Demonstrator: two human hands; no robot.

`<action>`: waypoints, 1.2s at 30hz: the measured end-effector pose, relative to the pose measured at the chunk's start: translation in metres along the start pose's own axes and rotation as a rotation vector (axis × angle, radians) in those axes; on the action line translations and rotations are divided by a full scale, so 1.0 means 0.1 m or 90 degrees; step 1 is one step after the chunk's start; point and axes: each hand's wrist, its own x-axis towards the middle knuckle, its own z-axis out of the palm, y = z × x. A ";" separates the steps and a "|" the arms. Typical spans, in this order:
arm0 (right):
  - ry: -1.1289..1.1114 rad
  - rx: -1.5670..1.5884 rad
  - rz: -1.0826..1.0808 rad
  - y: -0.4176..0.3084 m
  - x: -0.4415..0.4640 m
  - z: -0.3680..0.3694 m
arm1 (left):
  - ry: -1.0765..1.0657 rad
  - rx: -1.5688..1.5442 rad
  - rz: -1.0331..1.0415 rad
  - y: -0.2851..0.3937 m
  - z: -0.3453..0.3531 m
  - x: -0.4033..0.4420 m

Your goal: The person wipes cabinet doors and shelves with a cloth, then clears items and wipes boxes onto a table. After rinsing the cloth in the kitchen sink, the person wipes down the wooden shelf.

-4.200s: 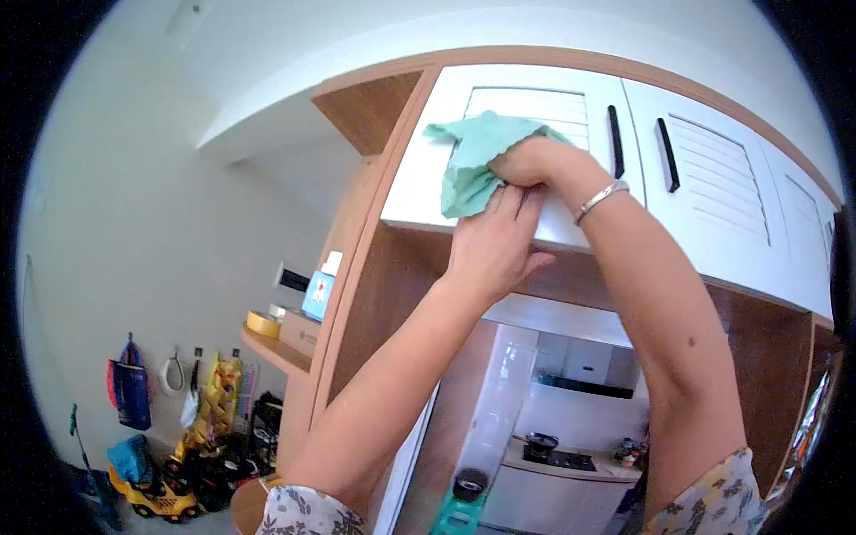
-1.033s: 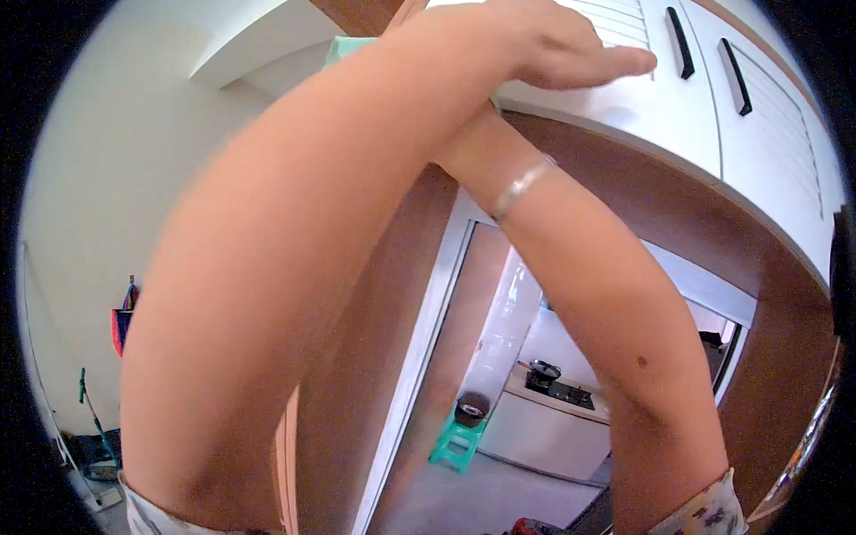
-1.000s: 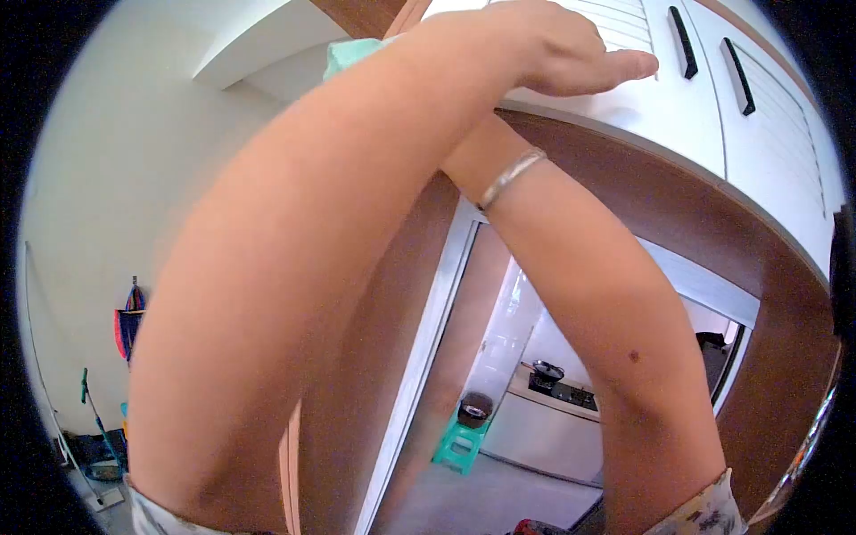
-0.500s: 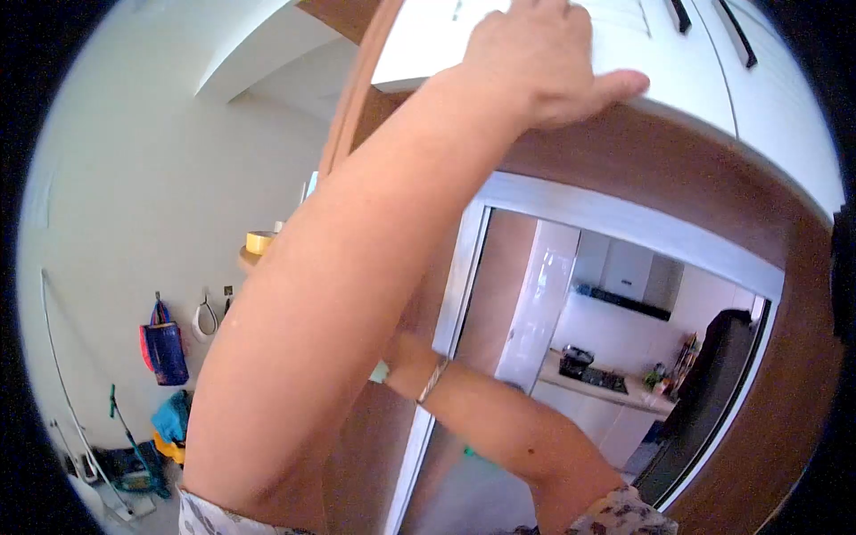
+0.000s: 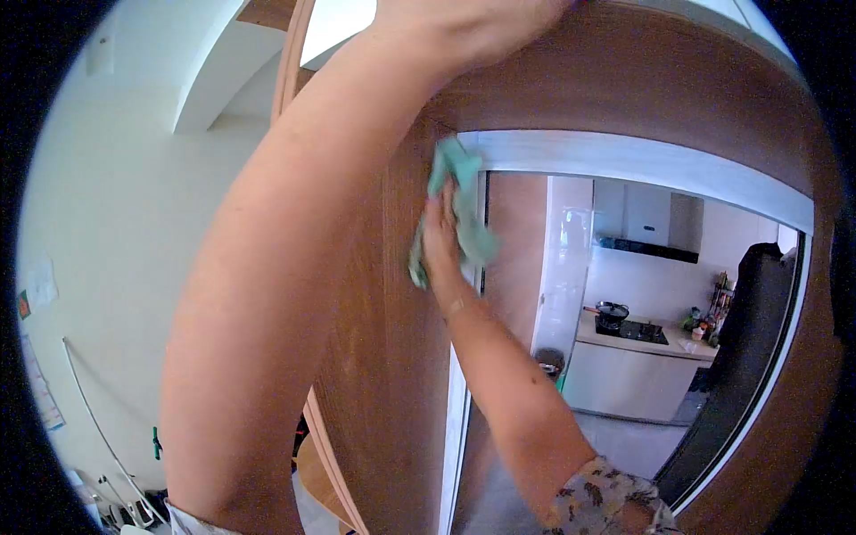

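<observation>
Whereas it lay against the white cabinet door (image 5: 337,28) earlier, the green cloth (image 5: 458,164) is now lower, by the doorframe (image 5: 624,153), held under my right hand's (image 5: 440,236) close-pressed fingers. My left hand's (image 5: 499,28) grip I cannot tell.

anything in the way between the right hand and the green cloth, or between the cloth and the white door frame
Nothing visible either way: the right hand holds the green cloth, which overlaps the upper left corner of the white door frame in view. Actual contact is unclear.
</observation>
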 end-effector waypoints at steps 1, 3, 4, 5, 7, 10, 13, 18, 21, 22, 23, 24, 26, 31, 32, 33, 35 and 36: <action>-0.045 -0.055 0.006 0.04 -0.41 -0.21 | -0.014 -0.001 -0.014 -0.01 -0.01 -0.03; -0.082 -0.182 0.119 0.38 -1.22 -0.24 | -0.008 -0.006 -0.035 -0.07 0.01 -0.12; -0.085 -0.161 0.150 0.50 -1.78 -0.27 | -0.010 -0.009 -0.040 -0.07 0.03 -0.14; -0.097 -0.127 0.219 0.47 -2.34 -0.36 | -0.011 -0.013 -0.045 -0.09 0.05 -0.16; -0.054 -0.119 0.212 0.28 -3.05 -0.38 | 0.006 -0.033 -0.044 0.05 0.03 -0.23; -0.093 -0.046 0.036 -0.19 -2.86 -0.43 | 0.039 -0.033 -0.019 0.35 -0.06 -0.34; -0.338 -0.084 -0.109 -0.30 -1.59 -0.31 | 0.045 0.002 -0.015 0.27 -0.02 -0.35; -0.256 -0.291 -0.443 -0.24 0.47 -0.40 | 0.062 0.017 -0.044 0.26 0.00 -0.30; -0.317 -0.564 -0.367 0.13 1.13 -0.96 | 0.039 0.078 -0.098 0.07 0.06 -0.19; -0.323 -0.621 -0.265 0.06 1.16 -1.17 | 0.031 0.096 -0.118 0.10 0.03 -0.20; -0.330 -0.683 -0.164 -0.01 1.20 -1.38 | 0.057 0.094 -0.092 0.17 0.02 -0.27; -0.374 -0.626 -0.265 -0.38 1.17 -1.58 | 0.075 0.089 -0.082 0.22 0.01 -0.30; -0.327 -0.526 -0.396 -0.55 1.11 -1.82 | 0.094 0.092 -0.091 0.27 0.01 -0.32; -0.256 -0.622 -0.576 -0.61 1.20 -2.54 | 0.114 0.114 -0.032 -0.13 0.01 -0.31; -0.274 -0.697 -0.497 -0.74 1.17 -2.71 | 0.180 0.061 0.079 -0.47 0.15 -0.24; -0.289 -0.769 -0.413 -0.86 1.13 -2.86 | 0.185 0.050 0.080 -0.58 0.12 -0.27; -0.269 -0.781 -0.486 -1.02 1.07 -3.28 | 0.158 0.101 0.105 -0.66 0.09 -0.28; -0.252 -0.820 -0.530 -1.03 1.17 -3.63 | 0.167 0.078 0.122 -0.63 0.17 -0.23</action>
